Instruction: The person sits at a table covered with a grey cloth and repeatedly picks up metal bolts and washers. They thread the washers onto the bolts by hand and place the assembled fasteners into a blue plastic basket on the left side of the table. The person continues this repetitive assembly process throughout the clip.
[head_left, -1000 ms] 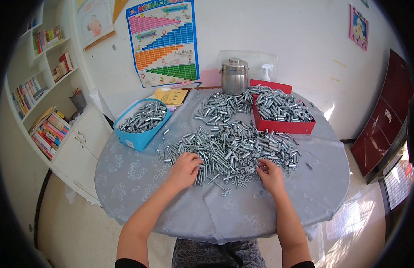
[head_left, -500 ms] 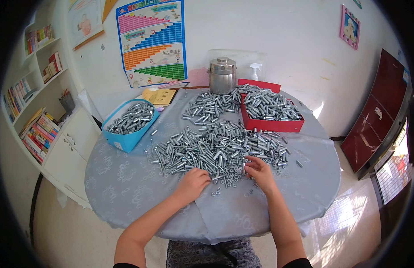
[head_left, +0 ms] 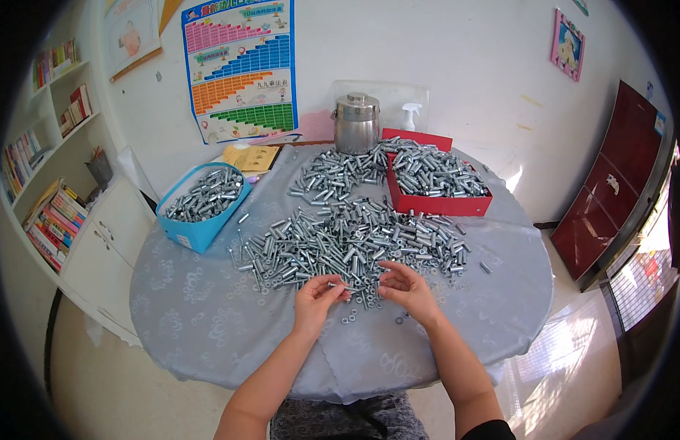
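Note:
Both hands are over the near edge of a loose pile of silvery bolts and metal sleeves [head_left: 333, 246]. My left hand [head_left: 315, 299] pinches a thin bolt [head_left: 342, 287] between thumb and fingers, its shank pointing right. Just to the right, my right hand [head_left: 410, 293] is closed in a pinch; what lies at its fingertips is too small to make out. A short gap separates the two hands. Small hex nuts [head_left: 349, 320] and washers lie scattered on the tablecloth below and between them.
The round table has a grey patterned tablecloth [head_left: 200, 323]. A blue bin [head_left: 202, 236] full of metal parts stands left, a heaped red box [head_left: 446, 205] at back right. Behind are a steel canister [head_left: 357, 125], a spray bottle [head_left: 410, 117] and a yellow paper packet [head_left: 250, 157].
My left hand has lifted from the pile's edge and turned, now with a bolt in its fingers. My right hand has moved left toward it. The whole view has shifted slightly.

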The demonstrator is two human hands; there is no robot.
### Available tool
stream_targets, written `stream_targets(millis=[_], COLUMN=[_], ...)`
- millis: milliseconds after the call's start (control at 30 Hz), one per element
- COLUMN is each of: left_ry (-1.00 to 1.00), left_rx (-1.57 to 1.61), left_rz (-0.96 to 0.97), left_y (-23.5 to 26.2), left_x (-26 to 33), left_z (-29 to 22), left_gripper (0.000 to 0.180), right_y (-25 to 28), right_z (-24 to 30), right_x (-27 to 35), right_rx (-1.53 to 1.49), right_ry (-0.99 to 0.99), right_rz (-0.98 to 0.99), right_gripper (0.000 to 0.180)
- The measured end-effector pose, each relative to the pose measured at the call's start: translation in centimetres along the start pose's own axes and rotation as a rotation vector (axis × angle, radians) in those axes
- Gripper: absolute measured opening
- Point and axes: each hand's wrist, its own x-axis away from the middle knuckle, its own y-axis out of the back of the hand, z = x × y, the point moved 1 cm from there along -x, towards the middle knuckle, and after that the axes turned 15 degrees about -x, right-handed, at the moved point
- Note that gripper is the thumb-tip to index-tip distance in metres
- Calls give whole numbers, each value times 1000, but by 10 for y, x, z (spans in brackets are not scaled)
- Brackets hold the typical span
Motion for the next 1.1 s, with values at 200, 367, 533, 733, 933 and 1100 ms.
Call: stream_targets(millis=[200,367,533,733,933,1100], left_ry=[147,219,264,256,223,211], left_rx=[153,200,212,237,62,88], left_rz=[29,53,40,59,106,276], left_y=[2,4,2,4,-3,-10], left_x=[4,6,7,7,12,15], left_z=[4,5,0,2,-5,-4], left_gripper=[15,15,16,19,31,35], right_y=[9,0,0,-2,-7,-12], right_z=[-11,-9,-10,-13,-12,-19], right_x=[-3,-1,0,2,5,6], right_rx=[-129,-127,-108,17,6,57], right_ry=[-64,-53,-6,59,46,138], right_rz=[-6,-22,16,-3,-8,65], right_gripper=[30,21,21,22,22,20])
